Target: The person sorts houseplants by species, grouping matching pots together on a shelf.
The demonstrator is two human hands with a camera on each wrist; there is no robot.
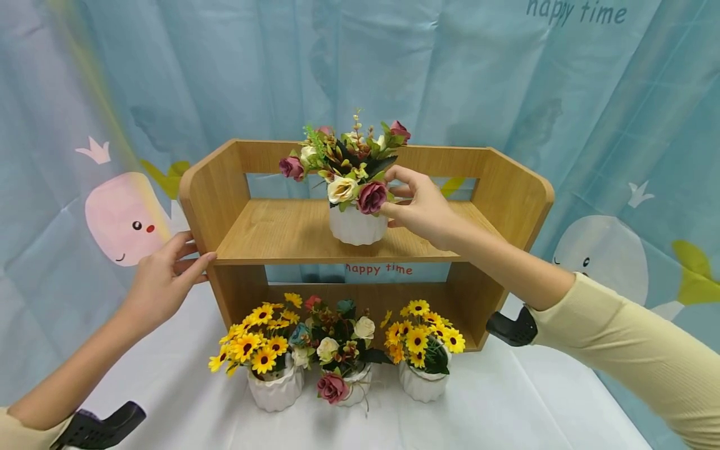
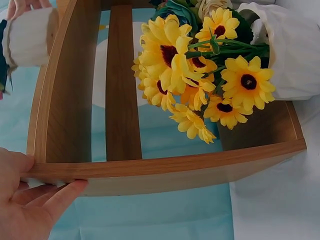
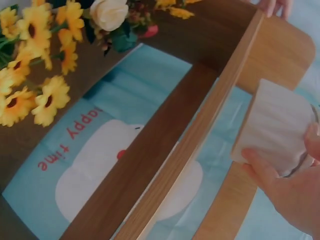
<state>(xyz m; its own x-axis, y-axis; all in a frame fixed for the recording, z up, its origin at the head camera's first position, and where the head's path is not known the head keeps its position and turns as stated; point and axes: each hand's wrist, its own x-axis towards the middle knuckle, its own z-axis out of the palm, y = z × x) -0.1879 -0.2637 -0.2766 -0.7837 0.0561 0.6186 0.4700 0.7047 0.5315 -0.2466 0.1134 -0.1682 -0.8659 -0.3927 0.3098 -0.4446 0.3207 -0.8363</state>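
My right hand (image 1: 424, 206) holds a white ribbed flowerpot (image 1: 358, 225) with artificial roses (image 1: 349, 169) in dusty pink and cream. Over the front part of the upper board of a two-tier wooden shelf (image 1: 281, 228), the pot stands upright. The right wrist view shows the fingers and thumb around the pot's side (image 3: 277, 125), its underside lifted off the board. On the left, my left hand (image 1: 169, 269) grips the front edge of the shelf's side panel (image 2: 165, 167), the thumb at the board's corner and the other fingers along the outer face.
Before the lower tier stand a left pot of yellow sunflowers (image 1: 275, 390), a middle pot of mixed roses (image 1: 357, 384) and a right pot of sunflowers (image 1: 423, 381). They rest on a white tablecloth (image 1: 495, 406). A blue printed curtain (image 1: 371, 62) hangs behind the shelf.
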